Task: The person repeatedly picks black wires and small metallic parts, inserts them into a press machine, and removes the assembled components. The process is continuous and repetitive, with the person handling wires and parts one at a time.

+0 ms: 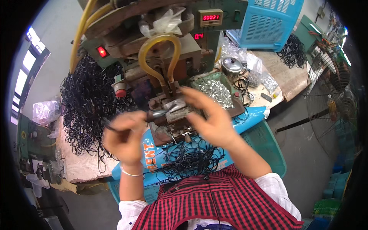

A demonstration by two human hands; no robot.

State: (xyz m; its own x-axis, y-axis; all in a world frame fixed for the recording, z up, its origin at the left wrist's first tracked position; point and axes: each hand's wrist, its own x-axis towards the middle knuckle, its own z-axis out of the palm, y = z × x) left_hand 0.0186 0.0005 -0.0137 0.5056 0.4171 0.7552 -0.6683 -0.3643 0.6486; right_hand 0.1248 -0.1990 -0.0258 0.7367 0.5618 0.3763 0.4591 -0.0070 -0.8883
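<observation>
- The left hand [124, 138] is closed in a pinch around a thin black cord [111, 129], with a short end sticking out to the left of the fingers.
- The cord runs from that pinch toward the right, to the small metal press [172, 109] between the two hands; its far end is blurred, so whether it already sits in the die cannot be told.
- The right hand [212, 119] hovers just right of the press with fingers spread and slightly curled; the fingertips [188, 92] reach over the top of the die, and it seems to grasp nothing.
- A yellowish hose loop [159, 53] rises above the press, in front of the green machine housing [218, 11].
- A tray of small shiny metal pieces [216, 92] lies just behind the right hand.
- A heap of black cords [86, 103] is piled to the left of the left hand, and a smaller tangle of cord loops [189, 155] lies on a blue sack [249, 117] near both wrists.
</observation>
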